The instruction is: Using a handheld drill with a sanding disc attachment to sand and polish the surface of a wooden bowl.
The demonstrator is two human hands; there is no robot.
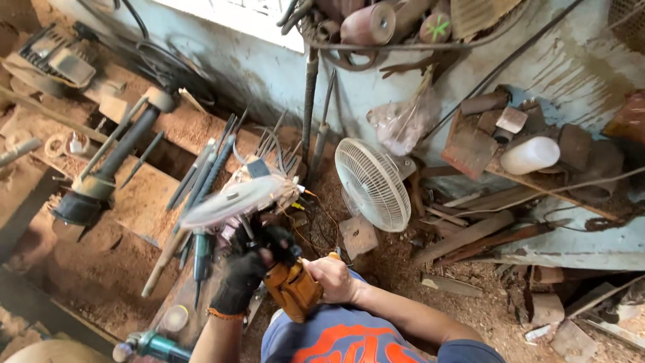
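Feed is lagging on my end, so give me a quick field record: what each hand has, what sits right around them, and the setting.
left hand: black glove, gripping the front of the orange power tool
right hand: bare, gripping the tool's rear body
tool state: a blurred pale disc at its front end, apparently spinning
nearby left: chisels and rods lying on the sawdust-covered bench
nearby right: white fan on the floor
setting: cluttered woodshop, wood scraps along a pale blue wall

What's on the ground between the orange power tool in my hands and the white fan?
In the head view, a squarish wooden block sits in the sawdust between the orange power tool and the white fan, beside thin tangled wires.
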